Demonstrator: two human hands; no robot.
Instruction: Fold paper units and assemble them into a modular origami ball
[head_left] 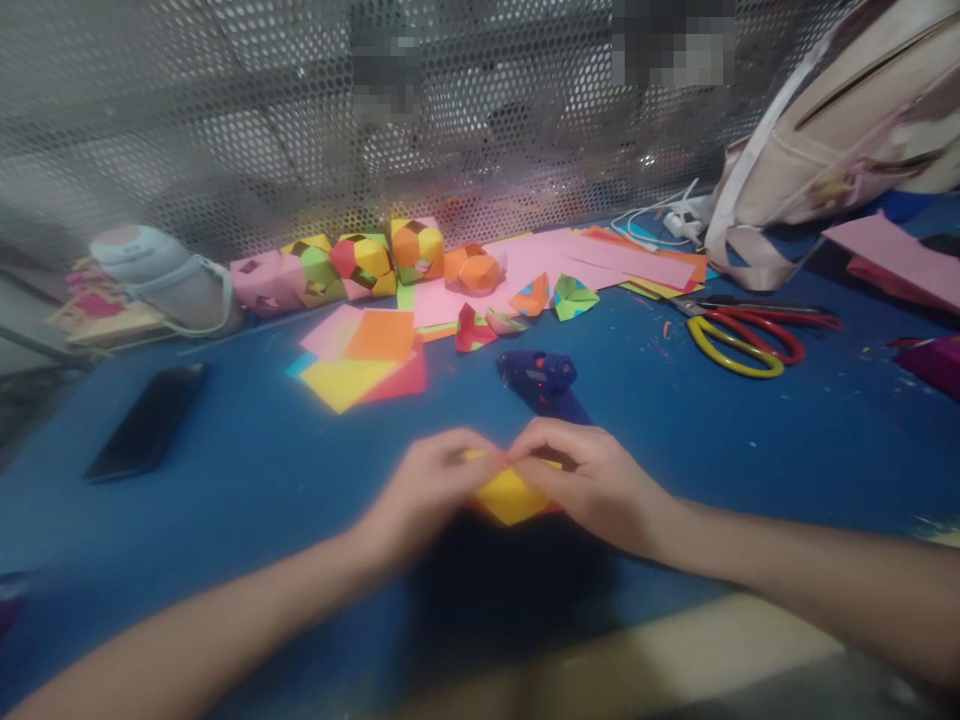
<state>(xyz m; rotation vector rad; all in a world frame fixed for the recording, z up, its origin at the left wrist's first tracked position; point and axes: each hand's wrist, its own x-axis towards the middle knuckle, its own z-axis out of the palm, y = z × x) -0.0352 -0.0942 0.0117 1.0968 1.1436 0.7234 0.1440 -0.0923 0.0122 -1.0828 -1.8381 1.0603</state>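
A folded yellow paper (pixel 512 497) is between my two hands at the front middle of the blue table, with a little orange or red showing at its lower edges. My left hand (pixel 442 475) pinches its left side. From the right, my right hand (pixel 589 475) grips it too, and the fingertips of both hands meet at the paper's top. Some of the fingers are hidden or slightly blurred. Just beyond my right hand lies a blue glue gun (pixel 541 375). To the far left of the hands is a fanned pile of coloured paper squares (pixel 360 365).
Folded paper balls (pixel 364 265) line the back by a perforated metal panel (pixel 300 130). Nearby lie small folded pieces (pixel 575 297) and pink sheets (pixel 517 270). Scissors (pixel 739 345) and a bag (pixel 840 140) are right; a phone (pixel 150 420) and grey bottle (pixel 169 280) are left.
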